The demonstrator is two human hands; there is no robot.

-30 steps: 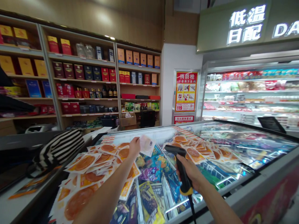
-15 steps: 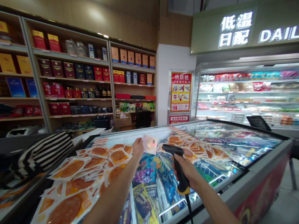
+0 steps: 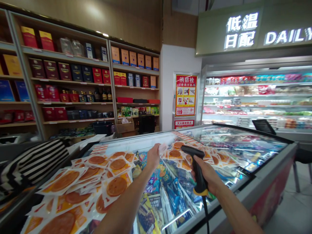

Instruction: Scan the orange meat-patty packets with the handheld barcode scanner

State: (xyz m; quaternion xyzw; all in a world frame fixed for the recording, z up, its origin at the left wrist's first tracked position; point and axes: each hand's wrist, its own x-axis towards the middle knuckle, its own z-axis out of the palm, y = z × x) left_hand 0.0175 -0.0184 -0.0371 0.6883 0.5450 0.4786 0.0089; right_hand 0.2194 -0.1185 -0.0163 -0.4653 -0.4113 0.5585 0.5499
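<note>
My left hand (image 3: 154,156) pinches a flat clear-and-white plastic packet (image 3: 162,148), now tilted so that little of its face shows. In my right hand (image 3: 207,174) is a black and yellow barcode scanner (image 3: 198,169), its head level with the packet and a short way to the right of it. A cable hangs from its handle. On the left of the freezer's glass top lies a big heap of packets (image 3: 117,186), each with a round orange-brown slice inside. Beyond the scanner a second pile of such packets (image 3: 175,154) is spread over the glass.
Bagged frozen goods (image 3: 148,216) show through the chest freezer (image 3: 246,196). A black-and-white striped bag (image 3: 36,162) sits at the left. Shelves of boxed goods (image 3: 83,73) line the back wall, beside a red and yellow poster (image 3: 185,95) and a lit chiller (image 3: 243,96).
My left hand has moved right with the packet, which has turned from facing me to nearly edge-on. The scanner has shifted right and slightly up in view. The view has swung slightly right.
</note>
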